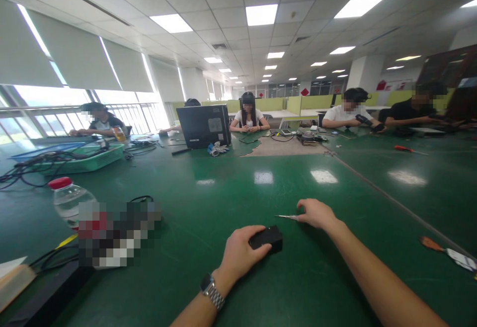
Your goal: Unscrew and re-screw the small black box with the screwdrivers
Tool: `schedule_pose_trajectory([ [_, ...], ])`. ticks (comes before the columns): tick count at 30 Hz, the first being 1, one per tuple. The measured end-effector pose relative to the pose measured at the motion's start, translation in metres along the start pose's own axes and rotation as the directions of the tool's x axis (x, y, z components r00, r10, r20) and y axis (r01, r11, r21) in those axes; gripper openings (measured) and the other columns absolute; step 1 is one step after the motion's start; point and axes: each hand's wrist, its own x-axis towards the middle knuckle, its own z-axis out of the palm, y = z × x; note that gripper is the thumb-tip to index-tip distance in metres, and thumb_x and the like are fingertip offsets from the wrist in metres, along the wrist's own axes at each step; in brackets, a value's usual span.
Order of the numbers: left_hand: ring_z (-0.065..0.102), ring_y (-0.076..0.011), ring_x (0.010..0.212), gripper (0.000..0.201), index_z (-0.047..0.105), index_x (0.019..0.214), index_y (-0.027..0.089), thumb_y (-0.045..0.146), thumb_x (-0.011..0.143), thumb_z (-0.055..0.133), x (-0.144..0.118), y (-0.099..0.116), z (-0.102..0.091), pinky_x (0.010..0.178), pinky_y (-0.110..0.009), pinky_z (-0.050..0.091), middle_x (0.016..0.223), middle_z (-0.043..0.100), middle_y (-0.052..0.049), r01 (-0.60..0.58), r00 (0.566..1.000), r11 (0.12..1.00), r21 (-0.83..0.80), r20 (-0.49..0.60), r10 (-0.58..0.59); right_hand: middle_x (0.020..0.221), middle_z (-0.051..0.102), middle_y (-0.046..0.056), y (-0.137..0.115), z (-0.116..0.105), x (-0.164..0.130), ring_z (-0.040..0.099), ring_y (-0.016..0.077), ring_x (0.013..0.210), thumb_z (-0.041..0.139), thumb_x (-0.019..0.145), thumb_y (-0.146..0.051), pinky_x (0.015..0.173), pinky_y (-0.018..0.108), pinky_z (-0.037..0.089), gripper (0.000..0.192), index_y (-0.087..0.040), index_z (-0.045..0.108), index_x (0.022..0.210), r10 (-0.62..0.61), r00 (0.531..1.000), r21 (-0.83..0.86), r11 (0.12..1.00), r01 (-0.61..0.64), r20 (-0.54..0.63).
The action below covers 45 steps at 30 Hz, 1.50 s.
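Note:
My left hand (241, 253) rests on the green table (231, 188) with its fingers wrapped around a small black box (267, 238), and a metal watch sits on that wrist. Just beyond and to the right, my right hand (316, 213) lies on the table with its fingertips closed on a thin silvery tool (286, 216), perhaps tweezers, that points left. The two hands are a short way apart.
A plastic bottle with a red cap (67, 198) and black cables lie at left, with a green tray (85, 160) behind. A black computer case (204, 125) stands mid-table. A brush-like tool (447, 252) lies at right, a red screwdriver (408, 149) farther back. Several people sit at the far side.

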Motion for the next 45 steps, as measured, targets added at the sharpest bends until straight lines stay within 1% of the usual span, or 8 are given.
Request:
schedule_pose_trajectory([
  [3,0.063,-0.025,0.1,0.041,0.066,0.113,0.026,0.044,0.076,0.066,0.002,-0.004,-0.001,0.088,-0.035,0.048,0.111,0.069,-0.003,0.026,0.999,0.999,0.02,-0.032,-0.026,0.091,0.068,0.008,0.005,0.008,0.003,0.062,0.0221,0.083,0.063,0.073,-0.032,0.062,0.027,0.038,0.022,-0.019,0.07,0.089,-0.021,0.998,0.014,1.0,0.02,0.064],
  [6,0.064,-0.0254,0.1,0.04,0.067,0.112,0.025,0.044,0.077,0.065,0.005,-0.008,-0.004,0.087,-0.035,0.049,0.11,0.07,-0.004,0.077,0.994,0.996,0.054,-0.085,-0.072,0.083,0.069,0.005,0.006,-0.001,-0.001,0.062,0.0176,0.076,0.064,0.072,-0.029,0.061,0.024,0.039,0.015,-0.019,0.071,0.081,-0.098,0.986,0.065,0.994,0.09,0.134],
  [8,0.064,-0.0257,0.099,0.038,0.068,0.111,0.024,0.043,0.077,0.064,0.008,-0.013,-0.007,0.085,-0.035,0.05,0.11,0.07,-0.004,0.131,0.983,0.989,0.074,-0.136,-0.12,0.079,0.069,0.003,0.003,-0.011,-0.006,0.061,0.0155,0.07,0.062,0.073,-0.028,0.059,0.023,0.04,0.016,-0.018,0.071,0.082,-0.193,0.96,0.165,0.973,0.161,0.201],
  [11,0.065,-0.0261,0.099,0.039,0.068,0.111,0.022,0.043,0.078,0.063,0.011,-0.019,-0.012,0.084,-0.035,0.051,0.11,0.07,-0.006,0.206,0.962,0.974,0.089,-0.198,-0.186,0.073,0.069,0.002,-0.007,-0.027,-0.019,0.059,0.0144,0.062,0.059,0.074,-0.03,0.056,0.023,0.041,0.019,-0.017,0.071,0.083,-0.362,0.887,0.35,0.902,0.254,0.288],
  [13,0.065,-0.0263,0.099,0.04,0.067,0.112,0.022,0.043,0.078,0.063,0.012,-0.021,-0.013,0.085,-0.036,0.051,0.111,0.07,-0.006,0.225,0.955,0.97,0.09,-0.219,-0.201,0.071,0.068,0.002,-0.017,-0.033,-0.028,0.057,0.0141,0.06,0.06,0.073,-0.032,0.054,0.023,0.039,0.02,-0.018,0.071,0.082,-0.423,0.861,0.358,0.879,0.315,0.282],
  [16,0.065,-0.0265,0.098,0.041,0.066,0.113,0.022,0.045,0.079,0.062,0.011,-0.018,-0.013,0.085,-0.037,0.051,0.111,0.07,-0.006,0.214,0.956,0.973,0.082,-0.223,-0.191,0.07,0.067,0.002,-0.032,-0.036,-0.039,0.055,0.0145,0.06,0.061,0.072,-0.034,0.052,0.023,0.036,0.02,-0.019,0.072,0.08,-0.458,0.859,0.276,0.877,0.394,0.23],
  [37,0.065,-0.0266,0.1,0.04,0.067,0.112,0.023,0.045,0.078,0.063,0.01,-0.017,-0.01,0.086,-0.037,0.051,0.111,0.07,-0.005,0.2,0.961,0.973,0.119,-0.219,-0.17,0.077,0.069,0.004,-0.046,-0.041,-0.046,0.058,0.0173,0.065,0.061,0.071,-0.034,0.052,0.025,0.031,0.017,-0.023,0.072,0.078,-0.336,0.932,0.017,0.941,0.337,0.137],
  [45,0.065,-0.0253,0.099,0.04,0.067,0.112,0.023,0.044,0.078,0.063,0.009,-0.015,-0.01,0.084,-0.035,0.051,0.11,0.07,-0.003,0.174,0.969,0.966,0.189,-0.206,-0.134,0.082,0.07,0.005,-0.053,-0.041,-0.05,0.063,0.0225,0.073,0.061,0.07,-0.032,0.054,0.028,0.033,0.016,-0.024,0.072,0.079,-0.272,0.958,-0.1,0.955,0.28,0.086],
])
